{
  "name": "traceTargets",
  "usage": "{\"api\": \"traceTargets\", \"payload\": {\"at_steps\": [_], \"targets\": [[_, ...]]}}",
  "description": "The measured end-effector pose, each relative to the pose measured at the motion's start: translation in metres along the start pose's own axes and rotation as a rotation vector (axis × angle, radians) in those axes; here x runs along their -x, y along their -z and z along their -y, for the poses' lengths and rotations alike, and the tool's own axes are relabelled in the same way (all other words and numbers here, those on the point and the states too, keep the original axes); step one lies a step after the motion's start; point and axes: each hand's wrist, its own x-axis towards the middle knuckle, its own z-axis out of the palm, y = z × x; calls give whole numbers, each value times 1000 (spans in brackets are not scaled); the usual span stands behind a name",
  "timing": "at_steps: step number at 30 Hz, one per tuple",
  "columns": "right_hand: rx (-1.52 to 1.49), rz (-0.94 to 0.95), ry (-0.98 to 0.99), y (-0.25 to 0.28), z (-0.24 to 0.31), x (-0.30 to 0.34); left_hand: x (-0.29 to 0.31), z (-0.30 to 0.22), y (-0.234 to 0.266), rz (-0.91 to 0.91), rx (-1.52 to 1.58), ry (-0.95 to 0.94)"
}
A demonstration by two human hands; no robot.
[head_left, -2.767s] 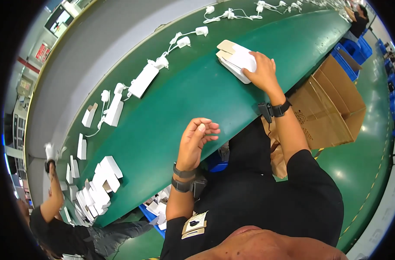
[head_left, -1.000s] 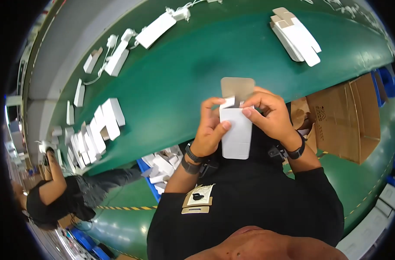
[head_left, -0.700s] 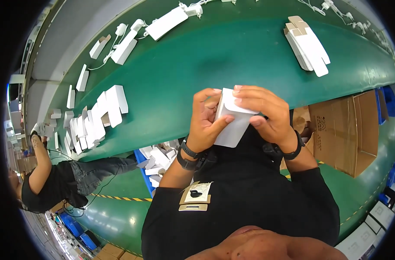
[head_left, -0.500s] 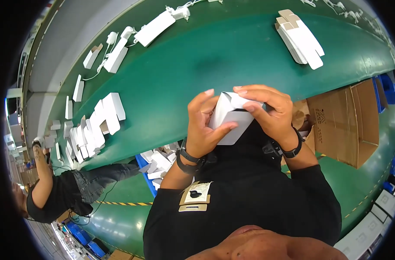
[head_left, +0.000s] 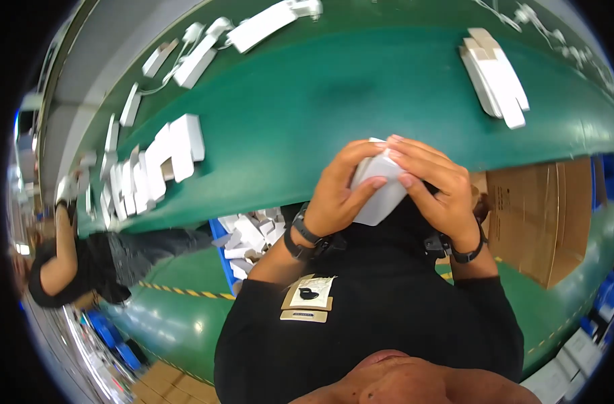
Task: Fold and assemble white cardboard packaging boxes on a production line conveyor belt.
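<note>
Between our two hands, just off the near edge of the green table [head_left: 280, 145], is a small white box [head_left: 377, 200]. The fingers of our left hand [head_left: 339, 188] are bent round one side of it, the thumb on its face; those of our right hand [head_left: 441, 185] curve over its top, the fingertips of both nearly meeting. Our grip leaves only a narrow gap and covers the upper end, so we cannot tell how its flaps sit. Farther right lies a stack of flat white cartons [head_left: 497, 84], well apart from us. To the left, a close row of white cartons [head_left: 153, 165] crowds the table; beyond it, white plug adapters [head_left: 307, 8] and cords blur toward the rim. A co-worker [head_left: 91, 266], partly cut off, stands at the far left. Below the table edge, a blue bin [head_left: 216, 232], partly hidden by our arm, holds jumbled white cartons [head_left: 253, 232]. At our right stands a big brown box [head_left: 519, 219], its contents unclear.
</note>
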Motion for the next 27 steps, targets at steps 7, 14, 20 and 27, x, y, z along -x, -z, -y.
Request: {"api": "traceTargets", "payload": {"at_steps": [7,14,20,27], "targets": [[127,44,-17,-2,-2,3,-9,9,6,224,-80,-26],[767,-224,13,60,-29,-21,-78,32,51,-296,-56,126],[1309,-209,-462,152,-121,-17,-188,109,135,-674,431,481],[1129,-84,-485,171,-129,-14,-196,113,107,-873,426,392]]}}
